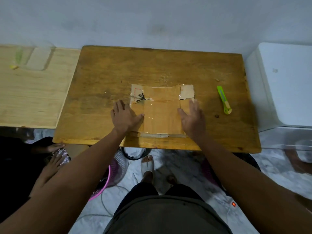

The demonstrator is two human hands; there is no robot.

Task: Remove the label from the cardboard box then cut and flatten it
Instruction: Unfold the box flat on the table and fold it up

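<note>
The cardboard box (159, 109) lies flat at the desk's (104, 78) frame centre, between both grips: left hand (125, 116) and right hand (193, 117) press it with straight fingers, grasping nothing; the cutter (224, 100) lies nearer the right

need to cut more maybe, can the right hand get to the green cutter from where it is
Probably yes. The right hand lies open on the flattened cardboard box, and the green cutter lies on the table just to its right, with nothing between them.
</note>
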